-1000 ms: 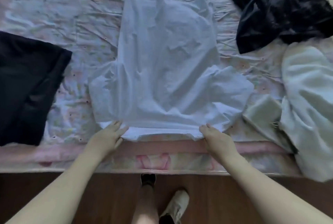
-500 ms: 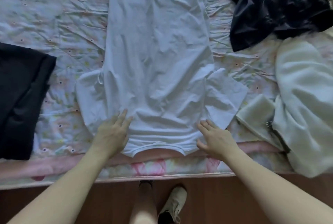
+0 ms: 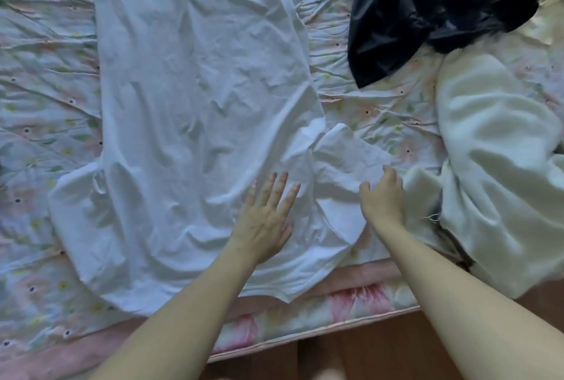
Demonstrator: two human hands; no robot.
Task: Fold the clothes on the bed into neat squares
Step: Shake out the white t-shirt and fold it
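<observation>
A white T-shirt (image 3: 195, 111) lies spread flat on the floral bed sheet (image 3: 39, 80), its collar toward the near edge and both short sleeves sticking out. My left hand (image 3: 265, 221) presses flat on the shirt near the right shoulder, fingers straight. My right hand (image 3: 383, 196) sits at the outer edge of the right sleeve (image 3: 345, 162), fingers curled onto the fabric; whether it pinches the cloth is unclear.
A crumpled black garment (image 3: 427, 10) lies at the back right. A cream-white garment (image 3: 500, 159) fills the right side and hangs over the bed's edge. The pink mattress border (image 3: 305, 318) and wooden floor (image 3: 381, 355) run along the bottom.
The view has shifted, so the shirt sits further left. My left hand slid from the left shoulder across to the right side of the shirt. My right hand moved out to the right sleeve.
</observation>
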